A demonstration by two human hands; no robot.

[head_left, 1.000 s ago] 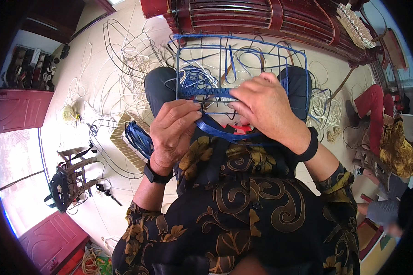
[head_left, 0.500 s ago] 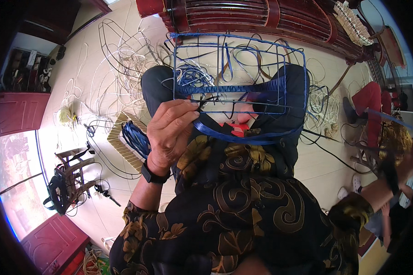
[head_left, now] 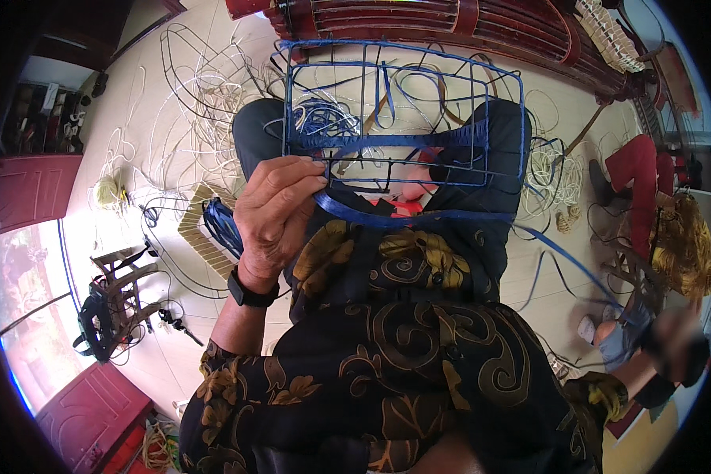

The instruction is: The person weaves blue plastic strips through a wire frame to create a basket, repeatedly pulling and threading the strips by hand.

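Observation:
A rectangular wire frame [head_left: 521, 162], partly wrapped in blue strip, rests across my knees. My left hand [head_left: 275, 207] pinches it at the near left corner, fingers closed. From those fingertips a flat blue strip [head_left: 442, 216] runs rightward below the frame, past my right thigh, and trails toward my right hand [head_left: 675, 347]. That hand is stretched far out to the right, smeared by motion, so its fingers cannot be made out. Blue wrapping [head_left: 407, 142] covers a crossbar in the frame's middle. What my left fingertips press together is partly hidden.
A bundle of blue strips [head_left: 221, 225] lies by a woven tan piece [head_left: 200, 246] on the left. Loose pale strands [head_left: 213, 118] spread over the floor. A dark red wooden bench [head_left: 419, 24] stands ahead. At right sits a person in red trousers [head_left: 633, 170].
My right hand has swung nearer to me at the far right. The blue strip's sagging loop has flattened and lies more to the right. The frame and left hand sit slightly farther left.

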